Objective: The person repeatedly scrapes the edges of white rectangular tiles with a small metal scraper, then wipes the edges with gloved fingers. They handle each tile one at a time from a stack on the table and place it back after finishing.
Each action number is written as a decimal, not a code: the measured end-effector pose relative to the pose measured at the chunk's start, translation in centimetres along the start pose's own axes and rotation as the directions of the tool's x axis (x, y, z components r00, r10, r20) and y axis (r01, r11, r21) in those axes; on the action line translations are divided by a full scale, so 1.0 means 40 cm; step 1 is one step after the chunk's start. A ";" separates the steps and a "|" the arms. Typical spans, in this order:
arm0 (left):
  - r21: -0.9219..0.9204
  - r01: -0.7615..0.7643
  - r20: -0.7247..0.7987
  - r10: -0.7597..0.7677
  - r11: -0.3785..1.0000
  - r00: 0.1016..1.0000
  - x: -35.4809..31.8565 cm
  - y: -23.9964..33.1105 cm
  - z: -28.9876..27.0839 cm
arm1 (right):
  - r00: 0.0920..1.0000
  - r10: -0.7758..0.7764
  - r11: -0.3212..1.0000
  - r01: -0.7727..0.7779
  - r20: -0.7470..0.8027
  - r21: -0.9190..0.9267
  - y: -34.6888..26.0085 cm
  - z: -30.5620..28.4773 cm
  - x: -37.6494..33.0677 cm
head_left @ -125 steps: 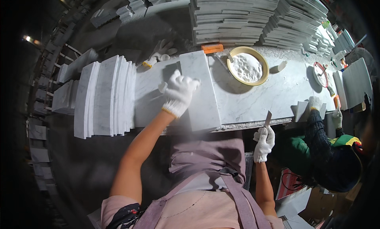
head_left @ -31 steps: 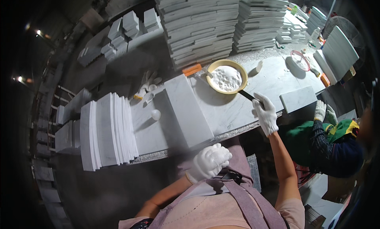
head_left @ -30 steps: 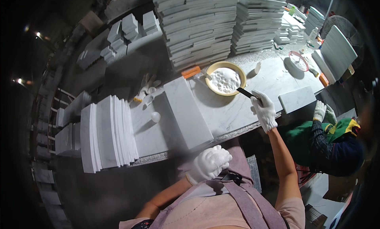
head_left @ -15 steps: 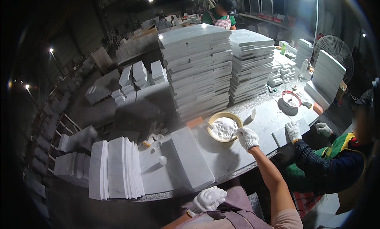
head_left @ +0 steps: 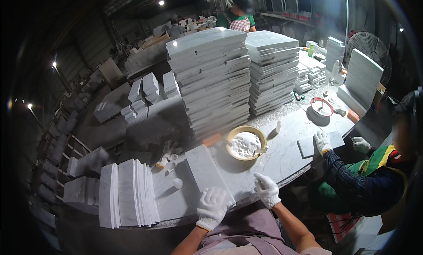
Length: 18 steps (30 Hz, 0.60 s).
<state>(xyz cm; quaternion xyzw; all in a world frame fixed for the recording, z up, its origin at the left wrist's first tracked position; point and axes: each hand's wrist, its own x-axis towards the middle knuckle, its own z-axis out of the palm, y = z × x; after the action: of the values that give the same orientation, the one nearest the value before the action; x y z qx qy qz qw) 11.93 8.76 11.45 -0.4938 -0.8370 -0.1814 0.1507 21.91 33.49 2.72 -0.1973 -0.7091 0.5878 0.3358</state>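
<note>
Against the workbench (head_left: pixel 286 153) near edge lies a grey marble slab (head_left: pixel 207 173); the gloved left hand (head_left: pixel 212 207) rests spread on its near corner, the right hand (head_left: pixel 266 189) just beside it, loosely open, empty. Beyond the slab sits a yellow bowl of white paste (head_left: pixel 245 142), bare benchtop between.

A slab (head_left: pixel 207 175) is laid on the bench (head_left: pixel 286 153), a bowl (head_left: pixel 246 143) right of it, stacked slabs (head_left: pixel 211 78) behind.
</note>
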 end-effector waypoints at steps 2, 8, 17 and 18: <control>0.147 0.026 0.090 -0.039 0.989 0.995 0.008 -0.033 0.034 | 0.991 -0.121 0.967 0.129 0.049 -0.219 -0.007 0.032 -0.026; 0.253 0.081 0.067 -0.101 0.964 0.993 0.088 -0.122 0.119 | 0.967 -0.251 0.922 0.253 0.047 -0.292 -0.049 0.106 0.008; 0.217 0.106 -0.076 -0.092 0.970 0.993 0.128 -0.135 0.154 | 0.927 -0.366 0.801 0.358 0.081 -0.480 -0.021 0.116 0.015; 0.208 0.114 -0.063 -0.103 0.971 0.993 0.127 -0.134 0.154 | 0.925 -0.373 0.793 0.361 0.076 -0.491 -0.017 0.118 0.015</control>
<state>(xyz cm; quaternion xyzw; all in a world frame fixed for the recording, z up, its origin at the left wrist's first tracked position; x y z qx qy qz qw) 4.41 13.06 7.34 -0.4237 -0.8730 -0.1122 0.2139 18.23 30.42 3.11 -0.1429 -0.8564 0.3069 0.3899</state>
